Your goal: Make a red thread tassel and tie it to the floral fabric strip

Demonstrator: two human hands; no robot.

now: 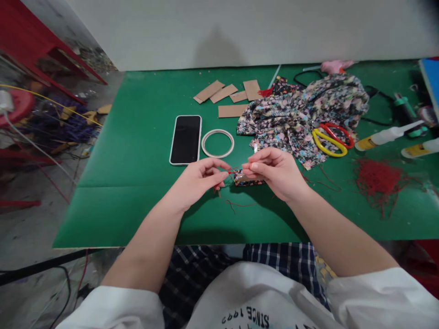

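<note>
Past the shirt (236, 292), left hand (205, 177) pinches red thread (231, 172) by a floral strip (247, 183); right hand (275, 172) grips its edge, likely for steadiness.

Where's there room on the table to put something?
Left of the phone, the table is bare to its edge, down to the left forearm. More lies beyond the phone, left of the cardboard pieces. The right is crowded: floral cloth, scissors, bottles, red thread pile.

Soft light comes from behind the camera, with a faint shadow on the white panel (144, 34). Darker shadows lie on the green tabletop (130, 205). Outer edges look stretched and blurred.
</note>
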